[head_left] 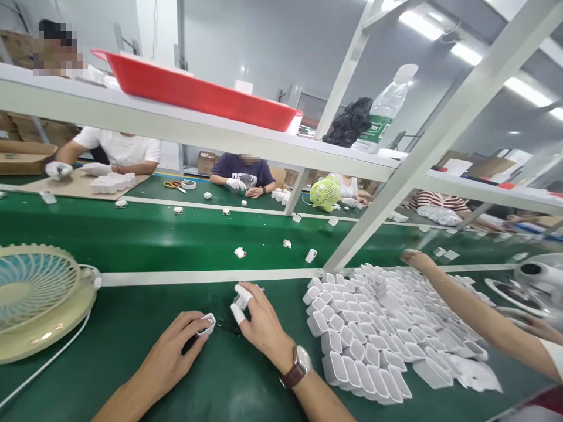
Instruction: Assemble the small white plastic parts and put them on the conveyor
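My left hand (178, 337) is closed around a small white plastic housing (206, 324), its open end facing right. A fingertip rests at the housing's rim. To its right, my right hand (259, 322) wears white finger cots on thumb and forefinger and a brown-strapped watch on the wrist. Those two fingers pinch a small, partly hidden piece that I cannot make out. A thin dark item (229, 326) lies between the hands; its kind is unclear. Many similar white housings (360, 334) stand packed together right of my right hand.
A cream fan (39, 299) with a white cable stands at the left. Beyond the white rail runs a green belt (153, 234) with scattered small white parts. A co-worker's arm (470, 305) reaches over the housings from the right. A shelf holds a red tray (193, 91) overhead.
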`<act>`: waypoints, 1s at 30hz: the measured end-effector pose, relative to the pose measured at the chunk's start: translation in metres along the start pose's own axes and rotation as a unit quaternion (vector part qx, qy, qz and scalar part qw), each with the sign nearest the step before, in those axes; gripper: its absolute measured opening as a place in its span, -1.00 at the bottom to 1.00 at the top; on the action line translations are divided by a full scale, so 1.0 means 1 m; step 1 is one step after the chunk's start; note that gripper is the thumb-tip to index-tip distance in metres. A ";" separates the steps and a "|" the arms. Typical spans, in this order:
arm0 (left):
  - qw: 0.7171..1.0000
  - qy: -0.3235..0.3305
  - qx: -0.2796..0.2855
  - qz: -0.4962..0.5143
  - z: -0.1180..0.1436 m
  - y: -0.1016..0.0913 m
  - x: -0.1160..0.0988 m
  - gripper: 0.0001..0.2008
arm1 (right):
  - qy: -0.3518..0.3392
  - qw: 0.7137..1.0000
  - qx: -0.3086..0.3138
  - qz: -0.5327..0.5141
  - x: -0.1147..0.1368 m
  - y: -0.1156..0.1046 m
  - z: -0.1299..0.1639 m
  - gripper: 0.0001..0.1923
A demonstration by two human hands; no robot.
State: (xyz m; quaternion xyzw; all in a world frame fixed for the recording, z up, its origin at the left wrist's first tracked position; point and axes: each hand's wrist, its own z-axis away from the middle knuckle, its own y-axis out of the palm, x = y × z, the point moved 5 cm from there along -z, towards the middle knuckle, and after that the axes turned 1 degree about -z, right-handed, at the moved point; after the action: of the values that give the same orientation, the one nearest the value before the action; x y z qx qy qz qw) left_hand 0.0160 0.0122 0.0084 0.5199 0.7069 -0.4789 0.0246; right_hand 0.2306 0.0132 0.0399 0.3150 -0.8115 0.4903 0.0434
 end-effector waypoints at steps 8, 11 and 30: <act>1.000 0.005 -0.009 -0.007 -0.001 -0.001 -0.004 -0.74 | 0.150 0.982 0.055 0.100 -0.096 0.020 -0.085 -0.53; 1.000 0.006 -0.007 -0.009 -0.001 -0.003 -0.006 -0.72 | 0.177 0.975 0.065 0.115 -0.118 0.032 -0.109 -0.61; 0.997 -0.048 -0.004 0.054 -0.003 -0.009 -0.009 -0.71 | 0.091 0.991 0.059 0.073 -0.036 -0.035 0.008 -0.57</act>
State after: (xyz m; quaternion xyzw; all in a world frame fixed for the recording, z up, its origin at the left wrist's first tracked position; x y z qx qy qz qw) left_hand 0.0143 0.0077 0.0206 0.5336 0.6781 -0.4981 0.0861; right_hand 0.2807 0.0124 0.0484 0.2111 -0.7949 0.5654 0.0622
